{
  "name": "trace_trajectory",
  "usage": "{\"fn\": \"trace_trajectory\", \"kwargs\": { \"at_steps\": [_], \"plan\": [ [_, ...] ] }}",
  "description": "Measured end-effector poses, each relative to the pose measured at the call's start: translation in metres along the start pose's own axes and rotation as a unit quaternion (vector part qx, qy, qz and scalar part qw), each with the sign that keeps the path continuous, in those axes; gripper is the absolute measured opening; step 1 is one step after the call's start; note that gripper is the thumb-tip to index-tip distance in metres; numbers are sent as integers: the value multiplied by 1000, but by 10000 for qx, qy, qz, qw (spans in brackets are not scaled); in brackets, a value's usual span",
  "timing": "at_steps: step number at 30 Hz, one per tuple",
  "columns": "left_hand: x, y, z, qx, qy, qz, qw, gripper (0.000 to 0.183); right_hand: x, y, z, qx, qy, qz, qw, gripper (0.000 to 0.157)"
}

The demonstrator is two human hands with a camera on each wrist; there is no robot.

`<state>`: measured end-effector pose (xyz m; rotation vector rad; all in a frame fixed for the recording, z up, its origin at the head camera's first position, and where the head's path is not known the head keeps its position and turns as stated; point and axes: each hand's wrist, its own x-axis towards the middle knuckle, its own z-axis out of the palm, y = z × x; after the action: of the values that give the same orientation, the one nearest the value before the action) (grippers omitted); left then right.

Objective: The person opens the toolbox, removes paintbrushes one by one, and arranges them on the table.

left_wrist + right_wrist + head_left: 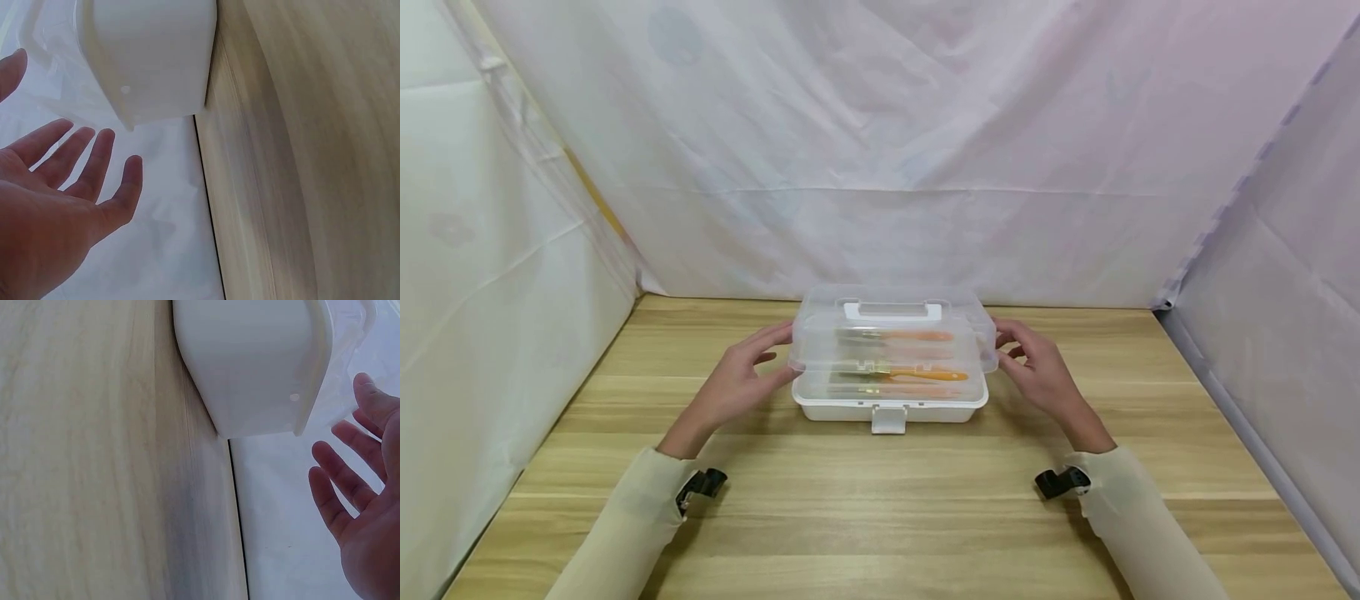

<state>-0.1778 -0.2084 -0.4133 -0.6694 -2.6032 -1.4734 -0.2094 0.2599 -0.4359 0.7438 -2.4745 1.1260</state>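
A white storage box (835, 411) with a translucent lid (820, 333) sits on the table. The lid is raised at the front, above the base's rim, and its front latch (889, 420) hangs down. Several paintbrushes with orange handles (928, 375) show inside, some through the plastic. At the lid's left end, my left hand (741, 375) touches its side, thumb near the front corner. My right hand (1037, 367) is at the right end, fingertips against the lid. Both wrist views show spread, slightly bent fingers (103, 156) beside the lid.
The wood-grain table (880, 517) extends in front and to both sides of the box. White cloth curtains (887, 150) enclose the back and sides. A white handle (892, 312) is on the lid's top. Small black wrist cameras (703, 483) sit at both sleeves.
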Motion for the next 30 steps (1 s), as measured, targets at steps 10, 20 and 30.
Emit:
{"fn": "trace_trajectory", "kwargs": {
  "at_steps": [10,20,30],
  "plan": [
    [9,-2,-1,319,448,123,9984,46,1,-5,-2,-213,-40,309,9993,35],
    [20,-11,-1,686,777,266,9943,39,2,-6,-3,-367,-55,310,9988,33],
    [28,-12,-2,910,918,305,9911,32,6,-4,-4,-257,-21,325,9991,33]
  ]
}}
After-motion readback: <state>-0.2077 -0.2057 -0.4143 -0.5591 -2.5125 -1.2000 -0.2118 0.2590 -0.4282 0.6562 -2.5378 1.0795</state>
